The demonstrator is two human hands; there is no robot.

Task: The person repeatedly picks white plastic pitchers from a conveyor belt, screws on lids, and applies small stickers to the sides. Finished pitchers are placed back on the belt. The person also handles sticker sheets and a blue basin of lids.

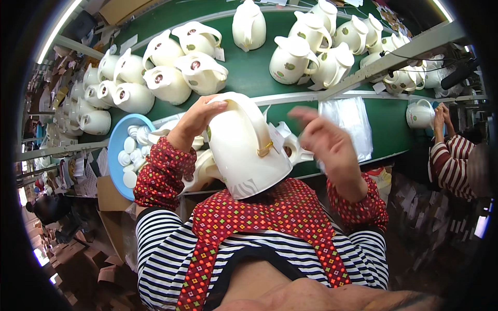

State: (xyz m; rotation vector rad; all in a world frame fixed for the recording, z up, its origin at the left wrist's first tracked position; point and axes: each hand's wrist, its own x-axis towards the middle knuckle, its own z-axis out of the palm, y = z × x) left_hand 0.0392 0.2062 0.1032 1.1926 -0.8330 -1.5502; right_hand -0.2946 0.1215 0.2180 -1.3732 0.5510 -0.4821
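Observation:
A white plastic jug [241, 150] with a large looped handle is tilted in front of my chest. My left hand [199, 116] is closed on its upper left end, thumb over the edge. A white tag [276, 139] hangs from the handle by a gold tie [265, 150]. To the right of the jug, my right hand [329, 140] is raised and smeared by motion. Its fingers look apart, and I see nothing in them. Behind it lies a stack of clear plastic bags [355, 122]. Other white jugs [205, 171] lie partly hidden behind the held one.
Several white jugs [249, 26] stand on the green conveyor belt [244, 67] beyond a metal rail. A blue basin [115, 160] of white round lids is at the left. Cardboard boxes [78, 264] lie lower left. At the right, another person's hands [442, 116] touch a jug.

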